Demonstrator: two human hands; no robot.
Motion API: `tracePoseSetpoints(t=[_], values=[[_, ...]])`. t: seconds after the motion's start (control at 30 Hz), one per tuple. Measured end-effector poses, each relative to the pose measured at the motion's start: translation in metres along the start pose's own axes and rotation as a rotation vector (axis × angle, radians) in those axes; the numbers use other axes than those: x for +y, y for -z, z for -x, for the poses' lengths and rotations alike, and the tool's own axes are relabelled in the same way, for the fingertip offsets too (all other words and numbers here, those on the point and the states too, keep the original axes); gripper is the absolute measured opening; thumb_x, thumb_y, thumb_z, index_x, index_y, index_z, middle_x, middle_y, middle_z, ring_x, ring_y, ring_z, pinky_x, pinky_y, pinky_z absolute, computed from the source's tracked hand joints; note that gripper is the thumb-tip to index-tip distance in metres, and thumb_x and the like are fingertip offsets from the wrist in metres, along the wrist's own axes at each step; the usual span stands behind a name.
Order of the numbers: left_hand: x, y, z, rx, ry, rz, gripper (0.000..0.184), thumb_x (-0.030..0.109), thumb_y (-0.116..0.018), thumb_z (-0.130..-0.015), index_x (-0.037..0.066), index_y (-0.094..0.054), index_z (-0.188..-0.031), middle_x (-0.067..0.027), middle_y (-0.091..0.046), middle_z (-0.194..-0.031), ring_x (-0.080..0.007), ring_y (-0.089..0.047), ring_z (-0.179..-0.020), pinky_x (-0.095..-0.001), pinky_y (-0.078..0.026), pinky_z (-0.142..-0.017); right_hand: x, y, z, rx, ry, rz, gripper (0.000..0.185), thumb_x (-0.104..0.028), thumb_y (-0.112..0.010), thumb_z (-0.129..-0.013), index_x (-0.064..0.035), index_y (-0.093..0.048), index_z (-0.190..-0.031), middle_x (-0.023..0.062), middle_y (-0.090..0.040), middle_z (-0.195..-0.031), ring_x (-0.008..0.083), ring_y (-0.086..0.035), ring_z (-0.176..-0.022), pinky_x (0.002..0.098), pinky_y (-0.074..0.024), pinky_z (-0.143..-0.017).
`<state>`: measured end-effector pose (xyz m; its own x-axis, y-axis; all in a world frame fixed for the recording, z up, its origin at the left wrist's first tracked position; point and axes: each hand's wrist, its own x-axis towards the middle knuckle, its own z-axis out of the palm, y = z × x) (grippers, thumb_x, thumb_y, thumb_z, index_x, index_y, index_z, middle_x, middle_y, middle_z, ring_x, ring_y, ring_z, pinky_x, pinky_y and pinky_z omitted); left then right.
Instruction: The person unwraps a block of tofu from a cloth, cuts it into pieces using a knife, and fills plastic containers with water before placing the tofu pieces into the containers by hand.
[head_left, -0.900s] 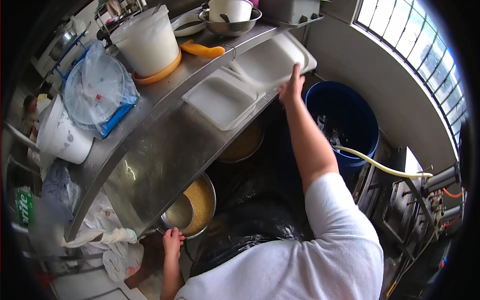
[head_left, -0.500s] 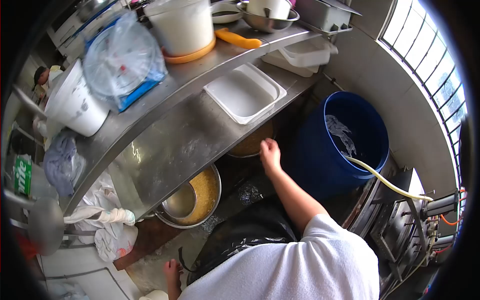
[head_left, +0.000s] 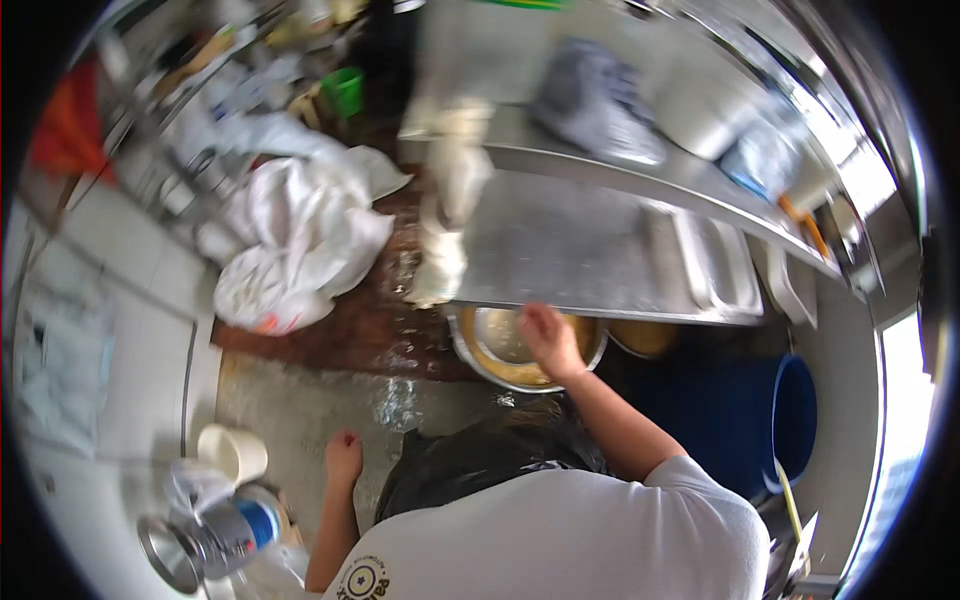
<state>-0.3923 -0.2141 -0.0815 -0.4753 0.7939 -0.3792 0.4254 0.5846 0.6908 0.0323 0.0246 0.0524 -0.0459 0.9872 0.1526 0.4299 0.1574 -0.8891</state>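
Observation:
My right hand is over the edge of the steel counter's lower shelf, above a metal basin. Its fingers are curled and blurred, and nothing shows in them. The basin sits partly under the shelf, with yellowish contents and a smaller metal bowl inside. Low on the left, my left hand hangs over the wet floor, fingers curled, with no object visible in it. A second container with yellow-brown contents lies to the right of the basin, mostly in shadow under the shelf.
White sacks lie on the red-brown floor at the left. A blue barrel with a hose stands at the right. White trays rest on the lower shelf. A white bucket is near the left wall.
The view has swung left, bringing the sacks and wet floor into sight. My right hand has moved from beside the second container to above the basin. My left hand still hangs low.

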Motion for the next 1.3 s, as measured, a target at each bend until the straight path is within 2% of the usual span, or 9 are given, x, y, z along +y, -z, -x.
tracePoseSetpoints(t=[0.07,0.2,0.27,0.4,0.73,0.77,0.87,0.9,1.3], values=[[0.002,0.052,0.000,-0.008,0.171,0.162,0.029,0.026,-0.066,-0.094,-0.001,-0.074,-0.101,-0.0244,-0.074,-0.096,-0.0417,-0.071,-0.093,-0.0488,-0.055,-0.084,-0.055,-0.047,-0.032,0.053,0.147,0.075,0.057,-0.027,-0.082,-0.094,-0.0026,-0.059,-0.139,0.0152,-0.066,-0.117,0.0243,-0.066,-0.099,0.0377,-0.0567,-0.084],[0.010,0.100,-0.047,0.055,-0.305,-0.240,0.031,0.031,-0.067,-0.095,0.002,-0.076,-0.103,-0.0233,-0.075,-0.099,-0.0424,-0.071,-0.094,-0.0498,-0.055,-0.084,-0.146,-0.097,-0.113,0.158,0.211,-0.001,0.088,-0.039,-0.088,-0.087,-0.0018,-0.042,-0.153,0.0136,-0.061,-0.129,0.0253,-0.060,-0.114,0.0400,-0.0507,-0.099],[0.014,0.114,-0.080,0.114,-0.510,-0.251,0.033,0.034,-0.067,-0.096,0.002,-0.076,-0.103,-0.0226,-0.075,-0.098,-0.0424,-0.071,-0.094,-0.0502,-0.055,-0.084,-0.156,-0.116,-0.146,0.155,0.177,-0.242,0.064,-0.034,-0.089,-0.087,0.0000,-0.056,-0.130,0.0076,-0.065,-0.114,0.0183,-0.060,-0.103,0.0361,-0.0505,-0.090],[0.045,0.125,-0.139,-0.033,-0.305,-0.059,0.037,0.038,-0.065,-0.099,0.004,-0.076,-0.105,-0.0207,-0.075,-0.097,-0.0415,-0.071,-0.092,-0.0476,-0.056,-0.082,-0.177,-0.137,-0.161,0.312,0.069,-0.377,0.019,-0.013,-0.081,-0.090,-0.0018,-0.066,-0.093,-0.0002,-0.065,-0.089,0.0115,-0.059,-0.083,0.0315,-0.0514,-0.076],[0.181,0.130,-0.351,-0.349,-0.405,-0.044,0.037,0.039,-0.069,-0.096,0.002,-0.071,-0.095,-0.0173,-0.073,-0.088,-0.0370,-0.071,-0.085,-0.0470,-0.054,-0.077,-0.200,-0.137,-0.157,0.293,-0.309,-0.269,0.021,-0.018,-0.080,-0.091,-0.0033,-0.073,-0.104,0.0039,-0.073,-0.093,0.0151,-0.068,-0.088,0.0347,-0.0547,-0.080],[0.191,0.132,-0.381,-0.392,-0.533,-0.200,0.045,0.041,-0.071,-0.094,0.003,-0.068,-0.118,-0.0290,-0.069,-0.118,-0.0437,-0.067,-0.110,-0.0509,-0.054,-0.092,-0.186,-0.135,-0.150,0.248,-0.380,-0.174,0.022,-0.016,-0.078,-0.092,-0.0028,-0.071,-0.109,0.0042,-0.072,-0.099,0.0163,-0.067,-0.094,0.0347,-0.0546,-0.085],[0.282,0.147,-0.422,-0.312,-0.610,-0.431,0.071,0.043,-0.072,-0.093,0.003,-0.050,-0.147,-0.0432,-0.043,-0.148,-0.0549,-0.047,-0.137,-0.0562,-0.044,-0.111,-0.229,-0.115,-0.168,0.060,-0.412,0.143,0.034,-0.016,-0.075,-0.093,-0.0017,-0.067,-0.123,0.0070,-0.070,-0.115,0.0225,-0.065,-0.106,0.0366,-0.0530,-0.097],[0.301,0.146,-0.458,-0.487,-0.594,-0.337,0.093,0.045,-0.071,-0.094,-0.002,-0.026,-0.160,-0.0493,-0.022,-0.156,-0.0610,-0.025,-0.149,-0.0585,-0.029,-0.123,-0.238,-0.119,-0.183,0.016,-0.384,0.172,0.035,-0.016,-0.075,-0.093,-0.0017,-0.067,-0.123,0.0071,-0.070,-0.115,0.0225,-0.065,-0.106,0.0367,-0.0530,-0.097],[0.855,0.063,-0.589,-0.179,-1.549,0.205,0.078,0.034,-0.070,-0.100,-0.006,-0.034,-0.156,-0.0375,-0.044,-0.149,-0.0542,-0.045,-0.137,-0.0548,-0.038,-0.116,-0.194,-0.147,-0.333,0.352,-0.403,0.009,0.036,-0.016,-0.075,-0.093,-0.0018,-0.067,-0.125,0.0079,-0.069,-0.118,0.0231,-0.064,-0.108,0.0371,-0.0526,-0.098]])
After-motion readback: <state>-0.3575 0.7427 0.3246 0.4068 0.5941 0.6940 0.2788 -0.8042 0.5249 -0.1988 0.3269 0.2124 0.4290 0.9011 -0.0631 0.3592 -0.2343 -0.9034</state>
